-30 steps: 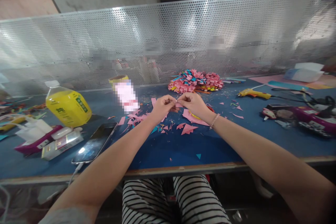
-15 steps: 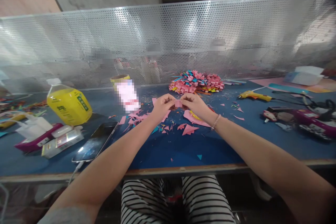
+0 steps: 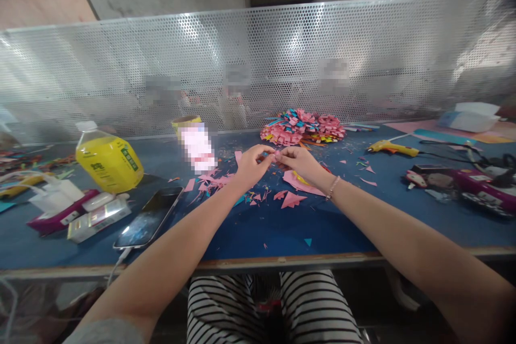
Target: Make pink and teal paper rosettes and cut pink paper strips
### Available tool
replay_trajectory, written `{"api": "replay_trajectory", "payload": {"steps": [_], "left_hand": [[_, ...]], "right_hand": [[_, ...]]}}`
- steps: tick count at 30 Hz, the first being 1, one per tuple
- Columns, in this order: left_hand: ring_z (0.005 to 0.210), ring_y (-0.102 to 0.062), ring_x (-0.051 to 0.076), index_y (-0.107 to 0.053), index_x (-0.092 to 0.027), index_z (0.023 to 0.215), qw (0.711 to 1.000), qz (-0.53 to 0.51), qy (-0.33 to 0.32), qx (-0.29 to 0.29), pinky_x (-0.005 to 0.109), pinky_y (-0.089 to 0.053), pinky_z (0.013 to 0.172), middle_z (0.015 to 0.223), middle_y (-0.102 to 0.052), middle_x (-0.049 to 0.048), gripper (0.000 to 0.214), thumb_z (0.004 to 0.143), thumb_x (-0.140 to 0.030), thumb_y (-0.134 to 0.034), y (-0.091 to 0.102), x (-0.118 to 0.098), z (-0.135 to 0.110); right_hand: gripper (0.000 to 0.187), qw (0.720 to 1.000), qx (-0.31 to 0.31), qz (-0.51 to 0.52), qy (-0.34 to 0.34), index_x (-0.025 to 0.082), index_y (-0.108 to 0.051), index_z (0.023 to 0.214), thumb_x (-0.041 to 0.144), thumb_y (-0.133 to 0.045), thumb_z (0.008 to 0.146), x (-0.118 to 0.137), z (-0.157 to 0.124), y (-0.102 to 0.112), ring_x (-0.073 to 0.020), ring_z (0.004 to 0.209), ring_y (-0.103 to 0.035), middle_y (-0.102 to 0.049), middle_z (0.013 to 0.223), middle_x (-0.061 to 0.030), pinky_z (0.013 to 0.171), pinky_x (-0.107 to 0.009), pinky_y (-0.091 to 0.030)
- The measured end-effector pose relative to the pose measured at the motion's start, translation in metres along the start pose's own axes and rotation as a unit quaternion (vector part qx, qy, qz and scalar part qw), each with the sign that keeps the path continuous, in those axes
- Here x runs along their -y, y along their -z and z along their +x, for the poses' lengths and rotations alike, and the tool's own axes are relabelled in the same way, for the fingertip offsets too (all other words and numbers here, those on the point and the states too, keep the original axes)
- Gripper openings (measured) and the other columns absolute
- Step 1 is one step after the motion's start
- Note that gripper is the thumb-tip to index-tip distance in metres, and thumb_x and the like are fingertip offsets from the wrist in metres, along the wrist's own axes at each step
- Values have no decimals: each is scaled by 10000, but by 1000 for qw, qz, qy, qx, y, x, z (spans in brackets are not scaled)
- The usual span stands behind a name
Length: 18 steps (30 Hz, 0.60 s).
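Observation:
My left hand [image 3: 252,164] and my right hand [image 3: 297,162] meet fingertip to fingertip over the blue table [image 3: 258,226]. Both are pinched on a small pink paper piece [image 3: 274,157], mostly hidden between the fingers. Loose pink paper scraps [image 3: 291,199] lie on the table just under and in front of my hands. A larger pink sheet [image 3: 300,183] lies under my right wrist, which wears a thin bracelet. Behind my hands sits a heap of folded pink and coloured paper pieces [image 3: 304,126].
A yellow drink bottle [image 3: 108,158], a phone [image 3: 148,217] on a cable and tissue packs [image 3: 72,209] lie at left. A yellow glue gun [image 3: 393,148] and purple items [image 3: 471,183] are at right. A perforated metal screen [image 3: 258,64] closes the back; people sit behind it.
My hands have closed in on the pink piece, which showed between the fingers half a second ago and is now nearly hidden. The view has shifted slightly.

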State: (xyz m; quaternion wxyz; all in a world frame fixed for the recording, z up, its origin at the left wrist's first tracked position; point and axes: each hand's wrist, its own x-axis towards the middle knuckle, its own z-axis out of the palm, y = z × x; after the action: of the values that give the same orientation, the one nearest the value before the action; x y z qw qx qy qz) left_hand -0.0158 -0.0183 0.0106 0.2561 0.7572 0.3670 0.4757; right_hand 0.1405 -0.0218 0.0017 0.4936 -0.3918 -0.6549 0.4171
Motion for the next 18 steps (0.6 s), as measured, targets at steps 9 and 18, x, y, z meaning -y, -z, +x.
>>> {"api": "replay_trajectory", "payload": {"steps": [9,18], "left_hand": [[501,-533,95,-623,-162,815,962,-227,145,35,251,-460,521,643,-594,0,219,666,-321,-646,1,-1,3],[487,-532,95,-612,-166,690,916,-338,217,-20,276,-466,563,557,-560,-16,62,677,-225,-624,2,-4,5]], "right_hand": [[330,999,14,42,29,168,-501,631,468,-636,660,-2,1,2,-68,521,-447,-502,569,34,517,-223,-379],[233,999,-24,-18,36,177,-525,669,392,-614,677,0,2,4,-92,570,-491,-545,616,11,565,-247,-417]]}}
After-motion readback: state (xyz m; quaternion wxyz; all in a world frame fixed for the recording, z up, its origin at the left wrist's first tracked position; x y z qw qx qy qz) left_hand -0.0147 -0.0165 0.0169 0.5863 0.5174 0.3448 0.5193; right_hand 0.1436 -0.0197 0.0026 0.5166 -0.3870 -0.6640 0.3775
